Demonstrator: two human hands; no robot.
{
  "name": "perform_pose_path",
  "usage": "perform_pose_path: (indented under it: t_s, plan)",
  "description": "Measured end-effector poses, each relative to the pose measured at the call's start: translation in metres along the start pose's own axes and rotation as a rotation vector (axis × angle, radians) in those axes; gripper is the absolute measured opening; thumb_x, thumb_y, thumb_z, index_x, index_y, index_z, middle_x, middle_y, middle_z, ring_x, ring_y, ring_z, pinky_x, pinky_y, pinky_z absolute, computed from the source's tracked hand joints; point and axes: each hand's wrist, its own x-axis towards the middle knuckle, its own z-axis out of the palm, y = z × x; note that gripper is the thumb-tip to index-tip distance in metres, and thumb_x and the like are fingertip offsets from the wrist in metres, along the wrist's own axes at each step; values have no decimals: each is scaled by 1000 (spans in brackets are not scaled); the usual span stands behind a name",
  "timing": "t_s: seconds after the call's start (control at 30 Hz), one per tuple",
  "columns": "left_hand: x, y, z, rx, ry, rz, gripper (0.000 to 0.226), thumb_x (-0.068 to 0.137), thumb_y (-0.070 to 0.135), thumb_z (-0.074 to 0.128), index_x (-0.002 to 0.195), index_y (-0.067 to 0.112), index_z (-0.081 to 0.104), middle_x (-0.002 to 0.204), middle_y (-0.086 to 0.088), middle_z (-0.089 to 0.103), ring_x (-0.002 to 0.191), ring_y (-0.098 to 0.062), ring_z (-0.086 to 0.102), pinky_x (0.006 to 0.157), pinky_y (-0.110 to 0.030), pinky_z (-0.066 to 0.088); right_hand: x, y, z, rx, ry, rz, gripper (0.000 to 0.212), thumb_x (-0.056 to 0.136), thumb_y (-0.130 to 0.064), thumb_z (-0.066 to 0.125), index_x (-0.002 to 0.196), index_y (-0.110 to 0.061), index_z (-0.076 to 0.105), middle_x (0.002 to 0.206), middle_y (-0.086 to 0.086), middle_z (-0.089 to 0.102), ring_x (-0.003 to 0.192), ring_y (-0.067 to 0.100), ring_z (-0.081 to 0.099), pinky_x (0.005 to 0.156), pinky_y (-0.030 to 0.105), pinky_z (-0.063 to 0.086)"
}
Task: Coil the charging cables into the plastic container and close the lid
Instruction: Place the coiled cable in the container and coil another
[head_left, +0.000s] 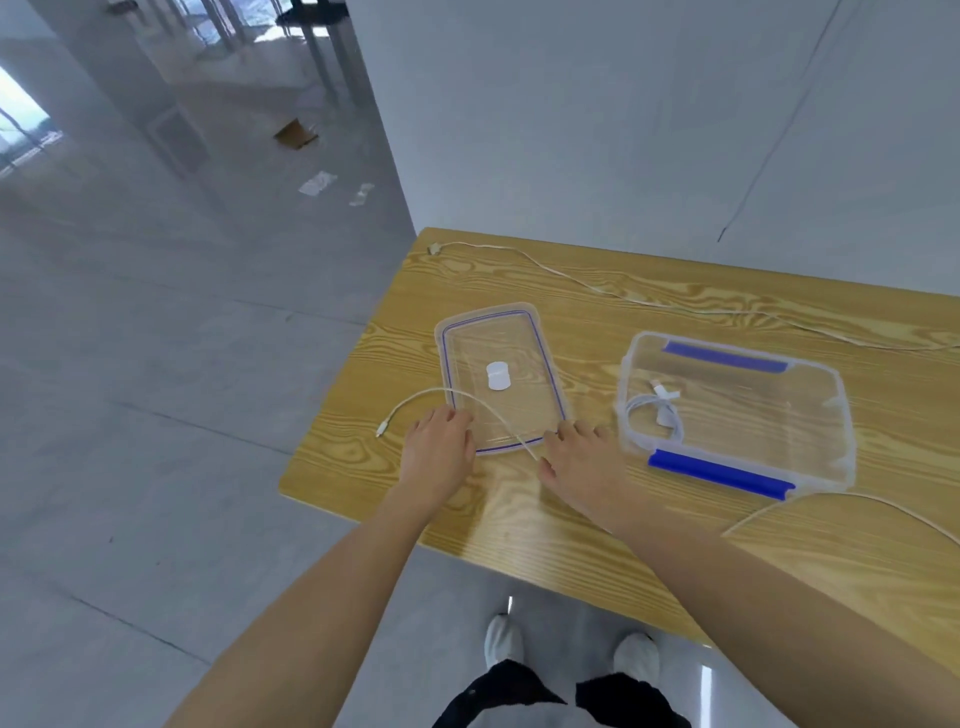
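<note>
Head cam: I see L hand (435, 447) fingers curled on short white cable (470, 402), draped over lid (500, 376) between hands. R hand (582, 457) pinching same cable's near end. Container (737, 415) just right of R hand, lid off, w/ one coiled cable (655, 410) inside.

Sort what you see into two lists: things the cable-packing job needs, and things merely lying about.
Job: plastic container; coiled cable inside it; lid; short cable by both hands; long cable; third cable near the container.
Lying about: cardboard; scraps on the floor.
</note>
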Motion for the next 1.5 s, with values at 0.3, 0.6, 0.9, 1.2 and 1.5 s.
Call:
perform_pose_path:
  t_s: [0.3, 0.6, 0.9, 1.2, 1.5]
  plan:
    - [45, -76, 10, -36, -175, -222, 39, 93, 10, 38, 132, 10, 39, 128, -14, 48, 116, -32, 44, 84, -43, 44, 16, -33, 36, 0, -152, 100, 35, 96, -23, 39, 130, -13, 45, 118, 6, 57, 109, 27, 53, 86, 38, 41]
    - [53, -104, 32, -48, -296, -224, 21, 96, 20, 46, 113, 10, 53, 112, -11, 54, 100, -31, 56, 75, -40, 47, 18, -29, 43, 248, -202, 228, 28, 101, -22, 32, 118, -12, 53, 103, 6, 61, 91, 26, 61, 71, 35, 44]
    - [37, -89, 35, -414, -253, -407, 12, 90, 20, 57, 82, 12, 55, 81, -7, 63, 73, -21, 57, 66, -37, 49, 11, -19, -3, 777, -39, 286, 19, 100, -18, 39, 85, -12, 51, 64, 3, 55, 54, 16, 45, 54, 33, 35]
    - [24, -57, 26, -589, -234, -306, 15, 89, 22, 60, 81, 13, 68, 73, 2, 65, 68, -14, 57, 62, -25, 42, -3, 2, -43, 991, 77, 254, 21, 100, -14, 40, 89, -8, 56, 64, 0, 56, 56, 10, 46, 59, 28, 41]
    - [27, 11, -63, -1122, -50, -312, 9, 92, 5, 53, 92, -2, 60, 70, -14, 65, 56, -16, 57, 55, -27, 49, -16, 36, -97, 1235, 284, 310, 17, 97, -12, 47, 87, -20, 58, 64, 4, 62, 56, 14, 59, 62, 32, 52]
